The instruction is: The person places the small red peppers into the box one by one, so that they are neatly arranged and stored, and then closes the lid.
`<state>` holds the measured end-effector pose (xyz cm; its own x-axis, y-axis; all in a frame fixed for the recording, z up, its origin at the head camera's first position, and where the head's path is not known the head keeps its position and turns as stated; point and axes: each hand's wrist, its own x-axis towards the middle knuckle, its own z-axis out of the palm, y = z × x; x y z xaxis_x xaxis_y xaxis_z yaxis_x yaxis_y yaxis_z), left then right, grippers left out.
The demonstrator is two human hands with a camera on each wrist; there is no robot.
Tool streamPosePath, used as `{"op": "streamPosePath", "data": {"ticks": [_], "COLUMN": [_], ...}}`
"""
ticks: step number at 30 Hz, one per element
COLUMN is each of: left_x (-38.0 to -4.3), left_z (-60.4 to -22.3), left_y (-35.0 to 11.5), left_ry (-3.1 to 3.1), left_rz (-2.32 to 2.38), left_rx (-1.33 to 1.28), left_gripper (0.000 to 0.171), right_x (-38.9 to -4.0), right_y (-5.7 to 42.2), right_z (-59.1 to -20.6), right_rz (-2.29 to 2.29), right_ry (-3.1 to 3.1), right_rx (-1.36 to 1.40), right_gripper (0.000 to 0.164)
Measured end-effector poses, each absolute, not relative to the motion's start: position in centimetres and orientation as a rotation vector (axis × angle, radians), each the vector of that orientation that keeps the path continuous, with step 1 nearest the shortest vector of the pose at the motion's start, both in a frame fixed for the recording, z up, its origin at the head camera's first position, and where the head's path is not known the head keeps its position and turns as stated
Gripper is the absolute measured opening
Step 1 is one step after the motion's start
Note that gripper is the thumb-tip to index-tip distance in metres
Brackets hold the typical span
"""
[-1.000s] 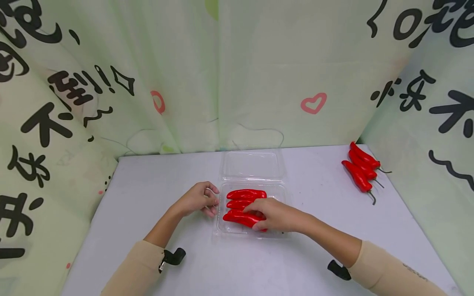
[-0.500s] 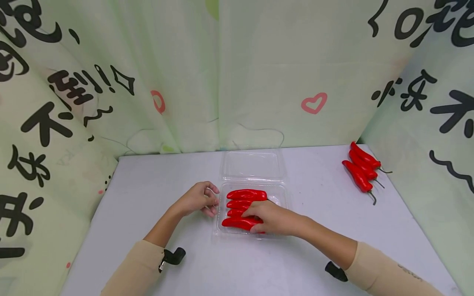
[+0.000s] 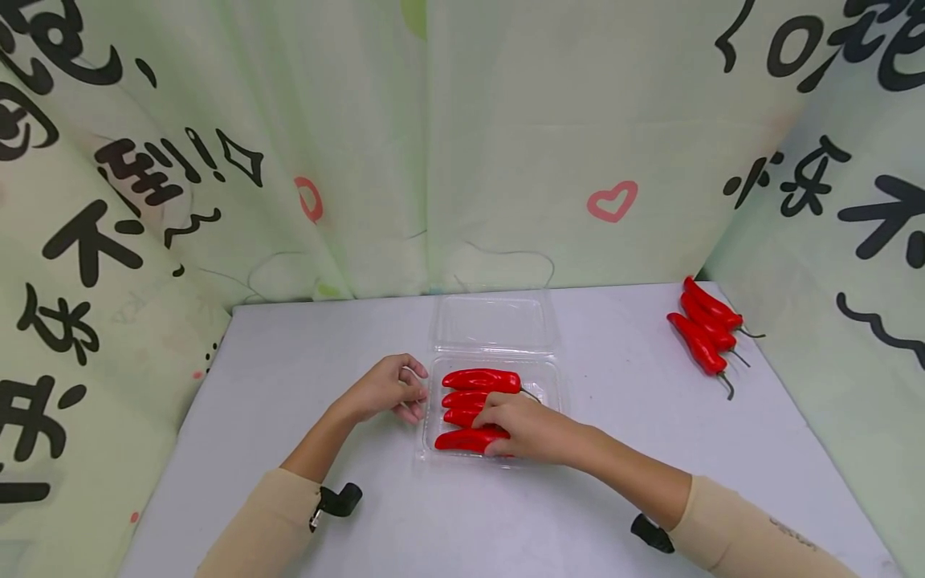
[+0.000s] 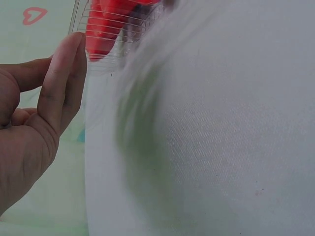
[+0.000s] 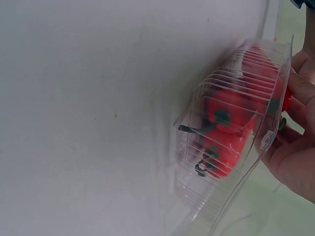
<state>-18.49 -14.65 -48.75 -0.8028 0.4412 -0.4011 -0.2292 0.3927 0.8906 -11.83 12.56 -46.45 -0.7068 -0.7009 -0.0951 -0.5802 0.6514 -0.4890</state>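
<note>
A clear plastic clamshell box (image 3: 538, 371) stands with its lid (image 3: 494, 323) folded back, away from me. Several red chili peppers (image 3: 480, 380) lie side by side in it. My right hand (image 3: 531, 427) reaches in from the right and grips the front chili pepper (image 3: 466, 440) between thumb and fingers, hiding its stem end. In the right wrist view, the ribbed box wall (image 5: 236, 81) partly covers the peppers and fingers. My left hand (image 3: 396, 389) rests at the box's left side, fingers fairly straight, with fingertips (image 4: 76, 42) touching the wall in the left wrist view.
Three more red chili peppers (image 3: 704, 325) with green stems lie at the table's back right. A white cloth covers the table (image 3: 621, 345). Printed curtains (image 3: 506, 160) stand behind and at both sides. Each sleeve carries a black wrist camera (image 3: 341, 500).
My right hand has moved slightly toward me inside the box with the front chili pepper, uncovering another pepper behind it. The left hand has stayed in place.
</note>
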Motion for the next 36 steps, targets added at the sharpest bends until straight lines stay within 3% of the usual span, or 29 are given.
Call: {"op": "streamPosePath", "data": {"ticks": [36], "left_x": [-18.5], "left_z": [-48.7], "left_y": [-14.6], "left_ry": [2.051], "left_rz": [1.45], "left_rx": [0.181], "left_gripper": [0.027], "right_x": [-12.1], "right_y": [13.1], "right_z": [-48.0], "right_rz": [-0.748], "right_ry": [2.575], "right_rx": [-0.99], "right_gripper": [0.039]}}
